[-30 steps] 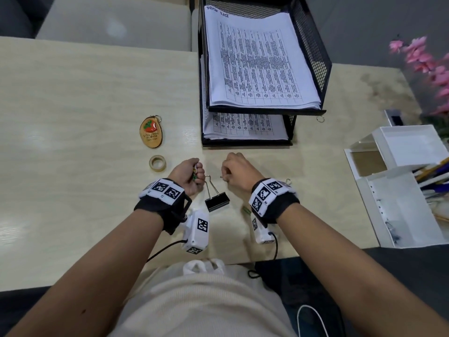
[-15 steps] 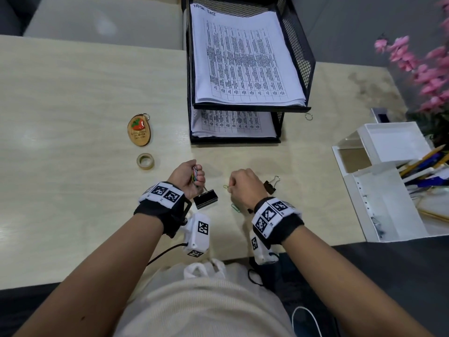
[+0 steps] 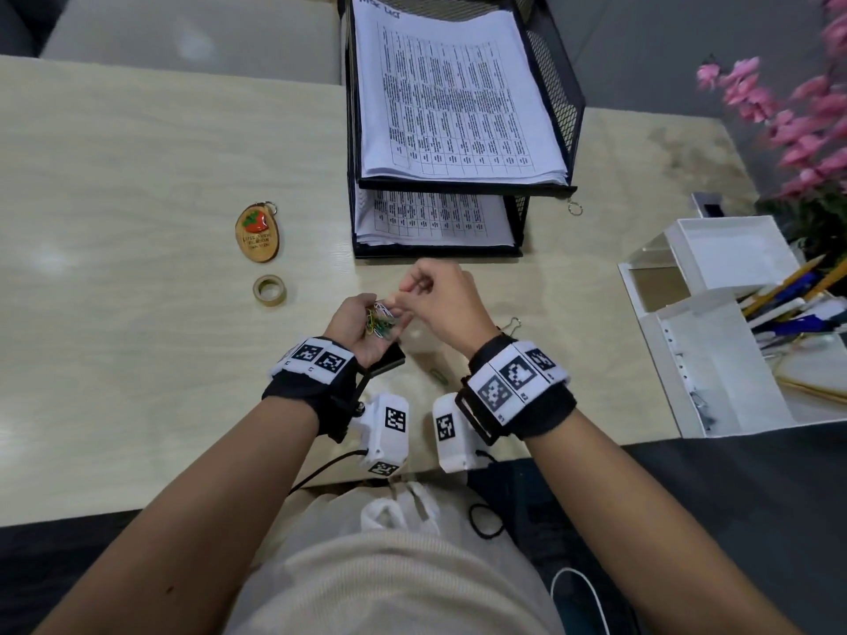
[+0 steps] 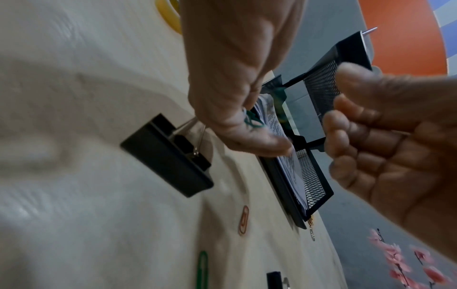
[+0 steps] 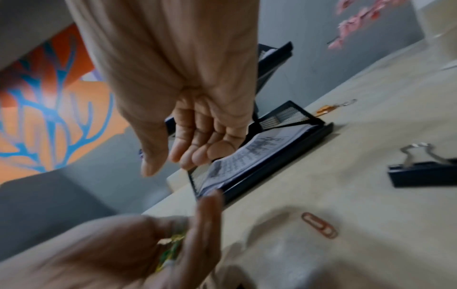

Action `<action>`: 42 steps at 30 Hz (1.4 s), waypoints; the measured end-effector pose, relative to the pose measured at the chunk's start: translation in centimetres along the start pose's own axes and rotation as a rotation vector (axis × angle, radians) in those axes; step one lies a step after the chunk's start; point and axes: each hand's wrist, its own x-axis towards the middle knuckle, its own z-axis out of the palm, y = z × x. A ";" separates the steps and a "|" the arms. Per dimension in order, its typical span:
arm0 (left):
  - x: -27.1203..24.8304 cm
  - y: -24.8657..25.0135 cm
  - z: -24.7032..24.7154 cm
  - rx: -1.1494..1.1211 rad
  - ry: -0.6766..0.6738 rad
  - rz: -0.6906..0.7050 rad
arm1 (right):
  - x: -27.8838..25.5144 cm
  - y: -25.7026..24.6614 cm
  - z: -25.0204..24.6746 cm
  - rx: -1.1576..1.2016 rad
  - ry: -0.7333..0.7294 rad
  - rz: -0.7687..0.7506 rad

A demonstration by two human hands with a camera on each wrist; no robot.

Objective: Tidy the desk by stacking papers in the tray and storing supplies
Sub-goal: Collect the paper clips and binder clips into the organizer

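My left hand [image 3: 362, 327] is turned palm up and cups a bunch of coloured paper clips [image 3: 381, 320]. A black binder clip [image 4: 168, 154] hangs from that hand by its wire handle, just over the desk. My right hand [image 3: 431, 295] hovers right above the left palm. Its fingers [image 5: 197, 148] are loosely curled with the thumb apart, and nothing shows between them. A copper paper clip [image 5: 319, 224] and a green one [image 3: 437, 375] lie loose on the desk by my wrists. A second binder clip [image 5: 425, 172] lies to the right. The black mesh paper tray [image 3: 557, 107] holds printed sheets [image 3: 453, 98] on both tiers.
A white desk organiser [image 3: 715, 359] with pens stands at the right edge, pink flowers [image 3: 802, 116] behind it. A wooden strawberry keychain [image 3: 259, 233] and a tape ring [image 3: 269, 290] lie left of the tray. A small key ring [image 3: 574, 207] sits at the tray's right corner.
My right hand rose from the desk and came over the left hand. The left hand turned palm up and uncurled, showing the paper clips.
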 end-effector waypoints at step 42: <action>-0.2 -1.2 2.7 0.343 0.054 0.058 | -5.4 8.2 0.8 -0.437 -0.024 0.110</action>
